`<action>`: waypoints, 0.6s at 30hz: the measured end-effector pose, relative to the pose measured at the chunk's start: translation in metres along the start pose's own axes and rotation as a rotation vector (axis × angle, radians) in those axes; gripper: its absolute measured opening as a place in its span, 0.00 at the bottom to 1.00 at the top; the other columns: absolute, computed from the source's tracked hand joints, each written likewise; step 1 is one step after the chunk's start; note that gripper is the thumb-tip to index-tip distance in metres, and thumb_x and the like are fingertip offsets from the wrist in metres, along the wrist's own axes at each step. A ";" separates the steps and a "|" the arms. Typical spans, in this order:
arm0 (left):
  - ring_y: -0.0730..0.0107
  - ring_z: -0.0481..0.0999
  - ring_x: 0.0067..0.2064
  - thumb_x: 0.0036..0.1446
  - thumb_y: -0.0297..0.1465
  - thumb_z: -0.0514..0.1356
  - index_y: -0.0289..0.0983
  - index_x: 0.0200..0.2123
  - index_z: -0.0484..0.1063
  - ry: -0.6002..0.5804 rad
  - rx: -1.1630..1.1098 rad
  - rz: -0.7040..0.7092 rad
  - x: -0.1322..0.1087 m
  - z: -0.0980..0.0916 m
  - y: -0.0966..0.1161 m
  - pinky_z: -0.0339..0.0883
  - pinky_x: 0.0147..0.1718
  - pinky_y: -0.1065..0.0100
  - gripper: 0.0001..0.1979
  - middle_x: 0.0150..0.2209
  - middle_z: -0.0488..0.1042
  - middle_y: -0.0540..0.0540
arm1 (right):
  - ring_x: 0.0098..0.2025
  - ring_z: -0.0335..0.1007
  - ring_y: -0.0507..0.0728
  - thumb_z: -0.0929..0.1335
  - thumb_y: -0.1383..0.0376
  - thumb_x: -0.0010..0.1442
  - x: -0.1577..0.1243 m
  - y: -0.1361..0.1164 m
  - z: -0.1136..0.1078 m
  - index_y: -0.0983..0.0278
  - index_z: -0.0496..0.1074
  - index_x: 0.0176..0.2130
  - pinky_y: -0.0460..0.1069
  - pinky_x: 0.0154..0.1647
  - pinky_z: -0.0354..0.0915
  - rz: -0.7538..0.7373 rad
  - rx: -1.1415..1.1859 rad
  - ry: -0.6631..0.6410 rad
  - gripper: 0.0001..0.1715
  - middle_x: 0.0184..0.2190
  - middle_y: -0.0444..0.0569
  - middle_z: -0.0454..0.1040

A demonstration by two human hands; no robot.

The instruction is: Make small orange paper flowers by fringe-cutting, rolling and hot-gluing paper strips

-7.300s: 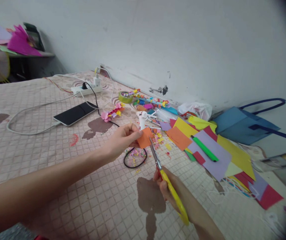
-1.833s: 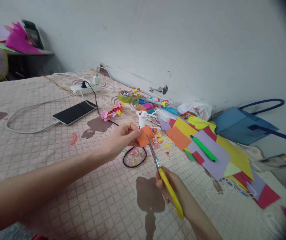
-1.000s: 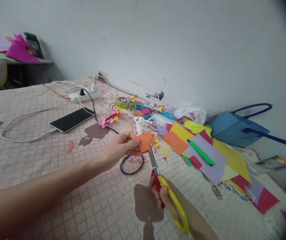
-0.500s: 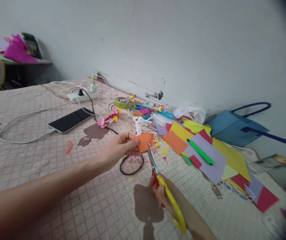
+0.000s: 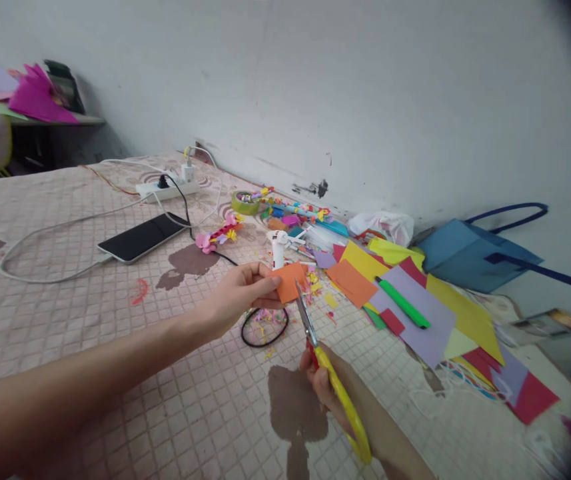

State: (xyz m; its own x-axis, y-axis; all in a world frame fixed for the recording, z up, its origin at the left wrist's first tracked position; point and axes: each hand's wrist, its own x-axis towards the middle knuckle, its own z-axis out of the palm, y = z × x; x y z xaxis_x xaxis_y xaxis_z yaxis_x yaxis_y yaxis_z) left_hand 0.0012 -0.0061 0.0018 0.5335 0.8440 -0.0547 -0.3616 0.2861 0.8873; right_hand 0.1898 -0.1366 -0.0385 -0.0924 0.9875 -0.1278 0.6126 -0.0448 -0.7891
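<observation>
Between the thumb and fingers of my left hand (image 5: 252, 288) is a small piece of orange paper (image 5: 290, 281), held up above the table. My right hand (image 5: 326, 380) grips scissors (image 5: 339, 392) with yellow and red handles. Their metal blades point up and away and meet the paper's right part. Just behind the paper stands a white glue gun (image 5: 278, 250), partly covered by it. Small coloured paper scraps (image 5: 315, 283) lie beneath and around the paper, beside a loop of black cord (image 5: 265, 345).
Coloured paper sheets (image 5: 440, 313) are spread at right with a green marker (image 5: 402, 303) on top. Behind them leans a blue bag (image 5: 470, 257). A phone (image 5: 142, 238) on a white cable and a power strip (image 5: 168, 191) lie at left. Tape (image 5: 245, 203) sits near the wall (image 5: 285, 100).
Very little differs. The view has shifted slightly, and both hands, the orange paper and the scissors appear almost where they were, with the blades still at the paper.
</observation>
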 end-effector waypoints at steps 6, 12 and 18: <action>0.73 0.77 0.30 0.51 0.30 0.65 0.34 0.28 0.64 -0.004 -0.006 0.002 0.001 -0.001 -0.002 0.73 0.33 0.69 0.11 0.28 0.76 0.49 | 0.23 0.57 0.50 0.53 0.40 0.59 0.001 -0.009 -0.002 0.63 0.63 0.35 0.43 0.19 0.57 0.031 -0.005 -0.019 0.31 0.26 0.44 0.64; 0.74 0.76 0.29 0.51 0.29 0.65 0.33 0.28 0.64 0.000 -0.008 -0.004 0.000 0.000 0.001 0.73 0.33 0.70 0.10 0.27 0.75 0.49 | 0.20 0.53 0.48 0.54 0.35 0.55 0.002 -0.020 -0.002 0.62 0.59 0.30 0.43 0.16 0.54 0.112 0.026 -0.009 0.34 0.23 0.42 0.61; 0.75 0.75 0.28 0.51 0.30 0.65 0.34 0.27 0.65 -0.007 -0.020 0.000 -0.001 0.000 0.004 0.71 0.33 0.70 0.10 0.26 0.75 0.50 | 0.17 0.50 0.46 0.60 0.35 0.50 0.004 -0.019 0.001 0.62 0.58 0.28 0.42 0.14 0.53 0.153 0.136 -0.005 0.33 0.20 0.39 0.57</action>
State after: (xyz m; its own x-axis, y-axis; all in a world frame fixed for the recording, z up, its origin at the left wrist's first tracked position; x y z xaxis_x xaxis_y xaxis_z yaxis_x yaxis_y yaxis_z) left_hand -0.0004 -0.0058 0.0053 0.5390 0.8407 -0.0510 -0.3770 0.2950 0.8780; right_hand 0.1775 -0.1317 -0.0248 -0.0105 0.9669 -0.2551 0.5079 -0.2146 -0.8343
